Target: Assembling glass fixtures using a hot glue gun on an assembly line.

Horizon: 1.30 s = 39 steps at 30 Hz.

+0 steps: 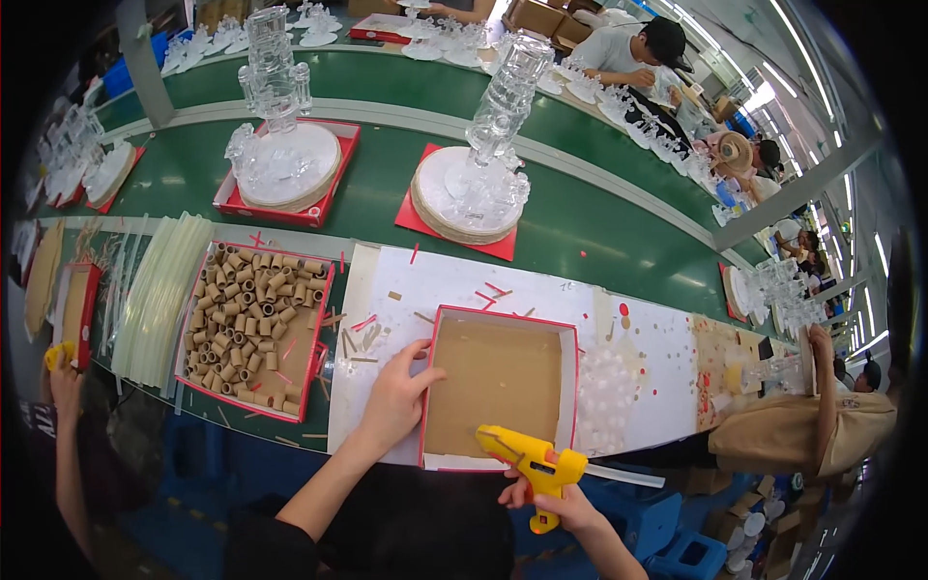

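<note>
A shallow cardboard box (pixel 503 372) with a red rim and brown inside lies on the white work sheet in front of me. My left hand (pixel 394 394) grips its left wall, the thumb over the rim and the fingers outside. In my right hand (pixel 551 503) is a yellow hot glue gun (pixel 517 449). Its nozzle points left, over the near part of the box floor. A pale glue stick (pixel 628 475) sticks out of its back end. Part of the right hand's grip is hidden behind the gun's handle.
Left of the box stands a red-edged tray (pixel 315 348) of short cardboard tubes (pixel 242 314), beside a bundle of glue sticks (pixel 159 300). Bubble wrap (pixel 604 401) lies to the right. Clear plastic pieces on round white discs (pixel 471 188) stand on the green conveyor belt (pixel 377 174). Other people work nearby.
</note>
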Available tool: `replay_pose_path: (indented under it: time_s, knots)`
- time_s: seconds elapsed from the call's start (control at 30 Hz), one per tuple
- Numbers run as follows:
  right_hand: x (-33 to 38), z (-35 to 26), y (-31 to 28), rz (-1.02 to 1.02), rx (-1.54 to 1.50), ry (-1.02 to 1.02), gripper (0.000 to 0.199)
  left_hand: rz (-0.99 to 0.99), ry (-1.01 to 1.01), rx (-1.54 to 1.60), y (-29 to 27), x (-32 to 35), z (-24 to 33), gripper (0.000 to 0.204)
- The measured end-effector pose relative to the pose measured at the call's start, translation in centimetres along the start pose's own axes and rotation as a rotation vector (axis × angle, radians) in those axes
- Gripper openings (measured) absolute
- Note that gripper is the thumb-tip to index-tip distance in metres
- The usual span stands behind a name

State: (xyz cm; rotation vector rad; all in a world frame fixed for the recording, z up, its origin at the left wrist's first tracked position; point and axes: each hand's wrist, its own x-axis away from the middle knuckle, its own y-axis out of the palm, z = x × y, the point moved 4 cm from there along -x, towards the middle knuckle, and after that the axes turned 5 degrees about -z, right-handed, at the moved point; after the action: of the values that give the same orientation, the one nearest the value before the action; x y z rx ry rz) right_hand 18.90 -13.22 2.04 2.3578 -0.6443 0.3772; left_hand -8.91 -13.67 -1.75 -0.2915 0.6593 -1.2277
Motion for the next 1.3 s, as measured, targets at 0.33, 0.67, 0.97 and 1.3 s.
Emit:
replay_pose_path:
  time_s: [0.33, 0.67, 0.97, 1.3]
  knots:
    - [-1.3, 1.4, 1.0, 0.15, 0.07, 0.174, 0.04, -0.021, -0.029, -0.015, 0.1, 0.1, -0.4, 0.035]
    - [-1.0, 1.9, 0.6, 0.206, 0.017, 0.169, 0.03, -0.007, -0.019, -0.007, 0.2, 0.1, -0.4, 0.037]
    - [-0.2, 1.6, 0.3, 0.157, -0.099, 0.218, 0.029, -0.005, -0.021, 0.002, 0.1, 0.5, -0.8, 0.035]
    - [6.2, -2.6, -1.9, 0.547, 0.248, 0.041, 0.035, -0.013, -0.024, -0.022, 0.3, 0.2, -0.8, 0.033]
